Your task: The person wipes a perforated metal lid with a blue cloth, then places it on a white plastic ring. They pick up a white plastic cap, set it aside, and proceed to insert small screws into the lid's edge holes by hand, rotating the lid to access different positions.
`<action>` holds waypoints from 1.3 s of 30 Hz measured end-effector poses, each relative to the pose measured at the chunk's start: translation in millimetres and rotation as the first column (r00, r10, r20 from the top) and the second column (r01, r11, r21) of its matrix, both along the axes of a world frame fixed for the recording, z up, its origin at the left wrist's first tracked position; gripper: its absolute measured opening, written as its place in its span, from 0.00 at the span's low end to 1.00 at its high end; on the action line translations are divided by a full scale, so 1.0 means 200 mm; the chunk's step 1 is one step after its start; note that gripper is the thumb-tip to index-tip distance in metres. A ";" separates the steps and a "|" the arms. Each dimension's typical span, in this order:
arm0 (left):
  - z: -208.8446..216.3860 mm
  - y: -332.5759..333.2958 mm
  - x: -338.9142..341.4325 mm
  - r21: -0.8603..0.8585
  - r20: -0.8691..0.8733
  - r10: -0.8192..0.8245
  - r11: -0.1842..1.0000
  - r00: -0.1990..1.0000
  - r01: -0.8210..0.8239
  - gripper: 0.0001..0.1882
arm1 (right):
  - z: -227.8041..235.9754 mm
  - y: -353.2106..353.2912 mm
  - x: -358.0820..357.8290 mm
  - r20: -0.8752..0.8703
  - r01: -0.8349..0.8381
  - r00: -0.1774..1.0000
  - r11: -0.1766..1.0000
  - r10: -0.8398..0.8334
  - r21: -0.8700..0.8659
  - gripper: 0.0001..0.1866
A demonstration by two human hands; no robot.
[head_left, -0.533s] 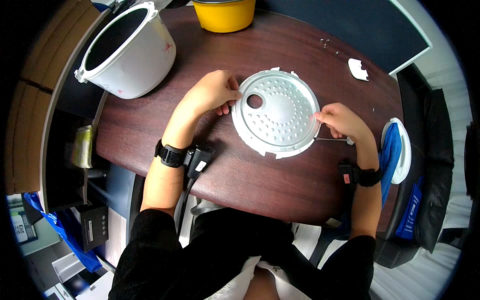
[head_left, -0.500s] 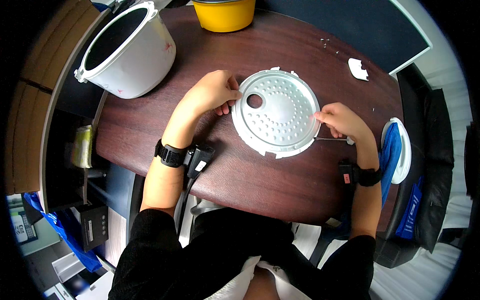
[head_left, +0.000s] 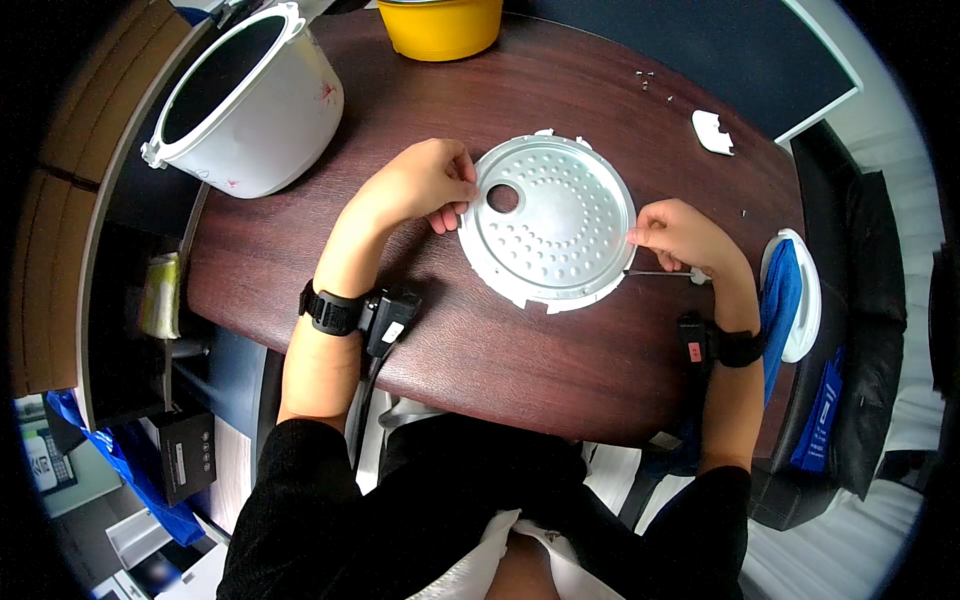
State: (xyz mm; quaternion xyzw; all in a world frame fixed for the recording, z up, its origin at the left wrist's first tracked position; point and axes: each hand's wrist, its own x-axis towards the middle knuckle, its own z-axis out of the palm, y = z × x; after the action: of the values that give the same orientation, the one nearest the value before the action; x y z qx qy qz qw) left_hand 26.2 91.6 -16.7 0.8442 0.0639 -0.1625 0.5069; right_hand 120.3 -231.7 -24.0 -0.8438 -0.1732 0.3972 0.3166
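A round rice cooker lid [head_left: 560, 250] lies on the brown table with its dimpled silver metal plate facing up. A round hole pierces the plate at its left side, and white tabs stick out around the rim. My left hand [head_left: 435, 185] pinches the lid's left edge between thumb and fingers. At the opposite edge, my right hand [head_left: 675, 235] grips the rim with thumb and curled fingers. Below that hand a thin shaft [head_left: 658, 273] with a pale end [head_left: 698, 276] lies beside the lid; its kind is unclear. Both wrists wear black straps with small devices.
A white rice cooker body [head_left: 265, 125] with a floral pattern stands at the far left of the table [head_left: 480, 350]. Behind is a yellow pot [head_left: 440, 28]. At the far right lie a broken-looking white piece [head_left: 712, 132] and several screws [head_left: 645, 80]. A blue cloth [head_left: 782, 300] hangs near the right edge.
The whole scene sits slightly further left and up in the view. Both hands stay at the lid's rim, and the lid shows no clear movement on the table.
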 end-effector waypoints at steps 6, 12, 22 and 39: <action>-0.01 -0.01 0.00 0.015 -0.005 -0.039 0.999 0.999 0.039 0.07 | -0.03 -0.02 0.00 0.025 0.033 0.999 0.995 -0.035 0.096 0.14; -0.01 0.00 -0.01 0.054 0.007 -0.036 0.998 0.999 0.036 0.08 | -0.03 -0.01 0.00 0.013 0.024 1.000 0.998 -0.025 0.066 0.14; 0.02 -0.04 -0.03 0.240 0.130 -0.057 0.971 0.990 0.024 0.11 | -0.03 -0.01 0.00 0.018 0.001 1.000 1.000 -0.002 0.029 0.16; -0.09 -0.05 0.01 0.454 0.519 -0.293 0.890 0.803 0.032 0.26 | -0.02 -0.01 0.00 -0.011 -0.031 0.999 0.999 0.031 -0.039 0.20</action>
State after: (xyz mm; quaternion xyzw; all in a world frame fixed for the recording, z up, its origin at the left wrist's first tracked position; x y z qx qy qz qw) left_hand 27.5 80.7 -33.7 0.9449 -0.1327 0.0735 0.2902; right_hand 120.3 -234.2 -28.3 -0.8450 -0.1769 0.4097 0.2946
